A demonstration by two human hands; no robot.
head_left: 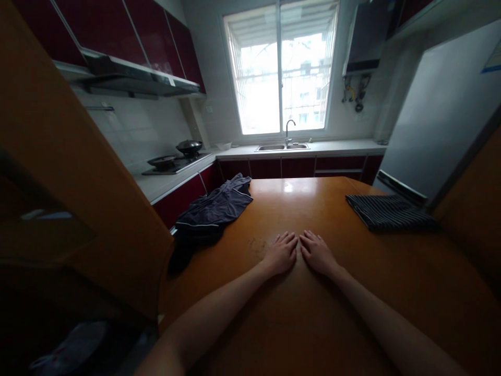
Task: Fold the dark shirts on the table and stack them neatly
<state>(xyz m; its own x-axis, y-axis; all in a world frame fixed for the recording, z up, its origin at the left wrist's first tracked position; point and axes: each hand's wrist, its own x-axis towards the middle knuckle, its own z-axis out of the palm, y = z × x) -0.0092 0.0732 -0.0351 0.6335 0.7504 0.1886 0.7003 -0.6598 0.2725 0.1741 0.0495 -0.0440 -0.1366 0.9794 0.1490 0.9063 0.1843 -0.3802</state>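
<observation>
My left hand (281, 254) lies palm down on the wooden table (301, 203), its fingers stretched out and holding nothing. Close beside it, my right hand (318, 254) rests flat in the same way, with a narrow gap between the two. On the table's left side is a loose heap of dark grey and black clothing (219, 206) with thin white piping. A folded black cloth with pale stripes (391, 212) lies at the right edge. Both pieces of fabric are apart from my hands.
Behind the table runs a white counter with a steel sink (272, 148) and a curved faucet (288, 131). Two pans, one a lidded wok (189, 147), stand on the stove (180, 166) at left. A refrigerator (438, 115) stands right; a wooden panel (97, 172) borders the left.
</observation>
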